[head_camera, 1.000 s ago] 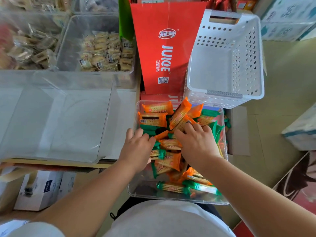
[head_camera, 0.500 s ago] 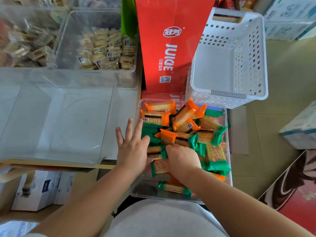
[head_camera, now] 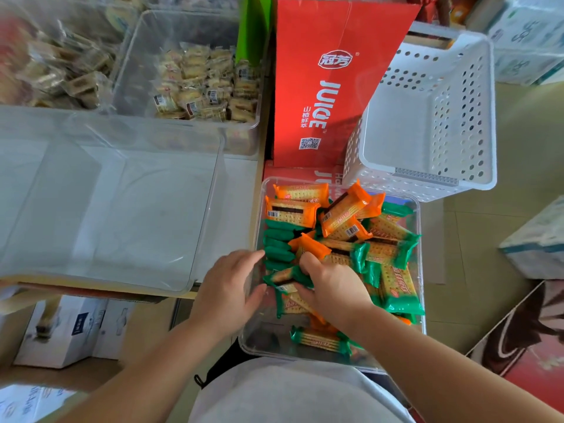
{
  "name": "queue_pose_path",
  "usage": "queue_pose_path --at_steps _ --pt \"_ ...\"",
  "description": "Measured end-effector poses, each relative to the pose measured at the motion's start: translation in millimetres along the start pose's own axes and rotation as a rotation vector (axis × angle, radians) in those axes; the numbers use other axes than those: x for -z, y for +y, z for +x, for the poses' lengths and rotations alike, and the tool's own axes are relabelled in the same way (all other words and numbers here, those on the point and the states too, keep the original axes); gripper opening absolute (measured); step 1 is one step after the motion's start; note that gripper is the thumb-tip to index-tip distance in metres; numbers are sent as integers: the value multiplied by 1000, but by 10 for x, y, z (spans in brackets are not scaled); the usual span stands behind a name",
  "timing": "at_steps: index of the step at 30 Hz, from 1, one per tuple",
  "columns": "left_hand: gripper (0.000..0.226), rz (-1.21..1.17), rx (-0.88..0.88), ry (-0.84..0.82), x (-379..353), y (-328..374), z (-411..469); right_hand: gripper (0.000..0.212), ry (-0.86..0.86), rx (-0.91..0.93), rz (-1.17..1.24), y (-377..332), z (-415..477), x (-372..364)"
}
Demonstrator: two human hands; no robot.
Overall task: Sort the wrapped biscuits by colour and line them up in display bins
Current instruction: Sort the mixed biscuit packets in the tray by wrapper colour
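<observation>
Biscuit packets (head_camera: 345, 209) of two colours, mixed in one clear bin (head_camera: 420, 270) just before you
The orange packets (head_camera: 293, 212) lie mostly at the far end and the green packets (head_camera: 396, 288) at the right, piled at all angles. A green row (head_camera: 277, 242) stands on edge by the left wall. Your right hand (head_camera: 332, 288) pinches one green packet (head_camera: 285, 277). The big clear bin (head_camera: 210, 209) at your left stands empty

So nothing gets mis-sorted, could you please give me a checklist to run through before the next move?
1. Right hand grip on green pack: ok, fingers curl round it.
2. Only green in that grip: cannot tell, the hand hides it.
3. Left hand free, at the mixed bin left wall: ok.
4. Clear bin on the left bare to receive: ok.
5. Colours separated: not ok, orange packs lie among green.
</observation>
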State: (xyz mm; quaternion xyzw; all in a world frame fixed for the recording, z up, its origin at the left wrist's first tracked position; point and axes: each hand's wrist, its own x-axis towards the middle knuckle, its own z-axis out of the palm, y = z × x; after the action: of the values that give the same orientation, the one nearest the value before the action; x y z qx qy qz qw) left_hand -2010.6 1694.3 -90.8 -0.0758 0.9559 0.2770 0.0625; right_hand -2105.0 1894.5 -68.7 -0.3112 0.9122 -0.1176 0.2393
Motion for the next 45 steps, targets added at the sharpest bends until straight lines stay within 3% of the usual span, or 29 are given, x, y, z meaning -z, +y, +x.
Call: queue_pose_path --at_steps 3,6,11,14,18,23,28,31,35,38,42,45 --pt "58 -60 5 14 -29 11 -41 29 25 97 -129 -95 120 -49" --pt "61 -141 62 5 -55 18 -62 43 25 194 -279 -245 243 -159" --pt "65 -260 122 -8 -85 -13 -93 32 -24 232 -214 -319 323 -275" --pt "56 -149 23 34 -89 -38 -89 25 -17 187 25 -134 197 -294" --pt "39 141 -84 16 -45 36 -6 25 -81 123 -28 -16 24 -241" --pt "35 163 77 -119 -1 158 158 49 -280 77 -255 -90 67 -247" --pt "25 253 171 -200 57 294 315 44 -351 38 -347 -126 70 -218" --pt "28 372 187 -215 57 361 387 35 -320 2 -358 -101 4 -75" --pt "33 423 187 -213 72 402 388 40 -193 13 -481 -27 -66 180" --pt "34 389 196 -207 74 399 368 39 -302 30 -510 -63 -74 199" --pt "31 331 194 -185 66 363 365 18 -439 53 -339 -109 -65 8" --pt "27 277 188 -180 51 326 364 47 -558 51 -302 -64 -68 -126"
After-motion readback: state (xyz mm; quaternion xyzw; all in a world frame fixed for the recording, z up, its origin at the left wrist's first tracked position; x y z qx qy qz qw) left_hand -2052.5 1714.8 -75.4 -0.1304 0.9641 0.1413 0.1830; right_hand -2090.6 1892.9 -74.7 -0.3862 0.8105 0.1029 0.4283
